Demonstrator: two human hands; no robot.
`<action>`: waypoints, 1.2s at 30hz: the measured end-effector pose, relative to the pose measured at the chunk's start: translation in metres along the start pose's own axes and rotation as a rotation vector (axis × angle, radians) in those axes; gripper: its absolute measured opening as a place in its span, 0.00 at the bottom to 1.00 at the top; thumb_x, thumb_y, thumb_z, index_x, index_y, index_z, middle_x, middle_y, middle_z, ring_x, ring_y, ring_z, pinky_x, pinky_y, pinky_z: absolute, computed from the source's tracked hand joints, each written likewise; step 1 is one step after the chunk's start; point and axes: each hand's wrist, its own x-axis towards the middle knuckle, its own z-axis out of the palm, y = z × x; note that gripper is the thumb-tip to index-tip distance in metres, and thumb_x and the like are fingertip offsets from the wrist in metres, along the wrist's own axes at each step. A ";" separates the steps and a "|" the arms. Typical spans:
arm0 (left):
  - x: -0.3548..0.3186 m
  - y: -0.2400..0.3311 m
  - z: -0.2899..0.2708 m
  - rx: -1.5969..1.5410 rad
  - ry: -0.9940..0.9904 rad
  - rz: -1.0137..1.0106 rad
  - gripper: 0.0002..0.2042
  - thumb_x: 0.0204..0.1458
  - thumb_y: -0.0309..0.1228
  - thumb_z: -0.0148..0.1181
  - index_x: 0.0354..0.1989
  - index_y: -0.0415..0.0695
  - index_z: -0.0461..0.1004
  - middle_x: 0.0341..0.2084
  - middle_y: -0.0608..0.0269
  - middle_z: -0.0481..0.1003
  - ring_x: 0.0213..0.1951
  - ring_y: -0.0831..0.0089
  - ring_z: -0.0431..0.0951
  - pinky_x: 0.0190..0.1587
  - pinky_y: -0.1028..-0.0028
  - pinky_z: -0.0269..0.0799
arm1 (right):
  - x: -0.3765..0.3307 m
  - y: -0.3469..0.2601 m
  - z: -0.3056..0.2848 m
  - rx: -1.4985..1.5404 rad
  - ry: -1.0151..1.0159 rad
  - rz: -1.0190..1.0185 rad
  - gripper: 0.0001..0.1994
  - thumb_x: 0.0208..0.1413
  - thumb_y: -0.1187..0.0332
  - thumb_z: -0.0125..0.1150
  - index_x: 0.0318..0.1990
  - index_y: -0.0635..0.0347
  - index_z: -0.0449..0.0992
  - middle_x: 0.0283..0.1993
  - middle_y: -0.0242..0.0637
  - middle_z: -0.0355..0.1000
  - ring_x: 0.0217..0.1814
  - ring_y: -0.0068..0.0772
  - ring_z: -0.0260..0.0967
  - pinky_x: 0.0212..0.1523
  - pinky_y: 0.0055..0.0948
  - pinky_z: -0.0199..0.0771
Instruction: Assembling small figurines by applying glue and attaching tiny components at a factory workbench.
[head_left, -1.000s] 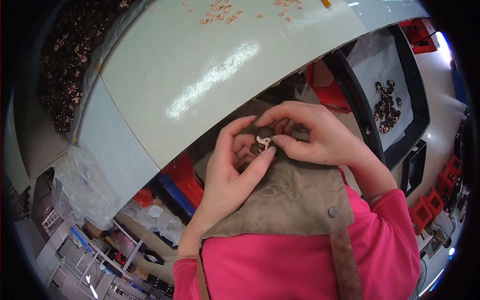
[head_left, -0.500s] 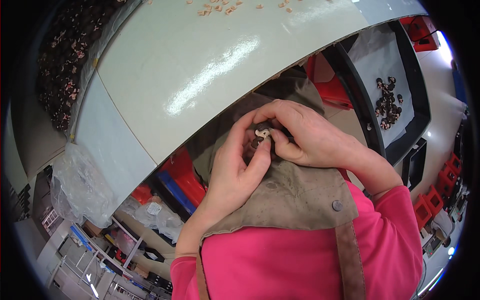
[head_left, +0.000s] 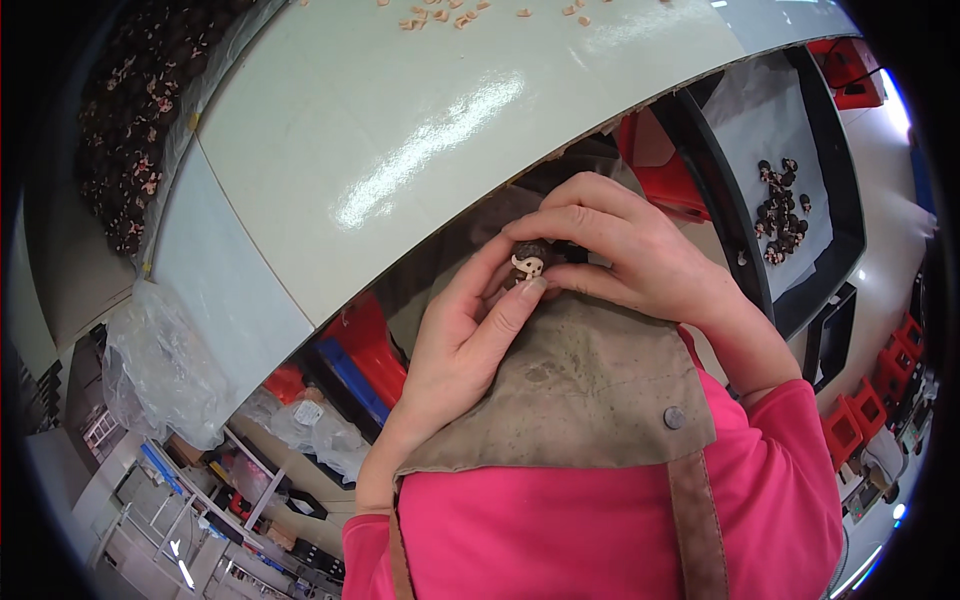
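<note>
Between my two hands is a small figurine [head_left: 528, 264] with dark brown hair and a pale face, held in front of my brown apron. My left hand [head_left: 468, 320] pinches it from the left, thumb at its lower edge and fingers behind it. My right hand [head_left: 625, 245] closes on it from the right, with the thumb by the figurine's side and the index finger bent over its top. The fingertips behind the figurine are partly hidden.
A pale table [head_left: 330, 130] carries small flesh-coloured pieces [head_left: 440, 16] at its far side. Dark figurines fill a plastic-lined heap [head_left: 150, 110] at far left. At right, a black tray [head_left: 848, 215] holds several figurines [head_left: 782, 215] on white paper. A clear plastic bag [head_left: 160, 365] hangs at the table's left corner.
The figurine's face shows more plainly now, turned upward. My right hand's fingers have lifted and spread a little away from it, and the left hand has shifted slightly.
</note>
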 end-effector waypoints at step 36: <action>-0.001 -0.013 -0.010 0.321 0.069 0.296 0.30 0.50 0.25 0.64 0.63 0.40 0.61 0.46 0.58 0.71 0.46 0.75 0.73 0.49 0.76 0.69 | -0.005 -0.006 0.015 0.098 0.047 0.069 0.20 0.43 0.78 0.68 0.47 0.61 0.72 0.46 0.38 0.71 0.44 0.34 0.70 0.40 0.28 0.71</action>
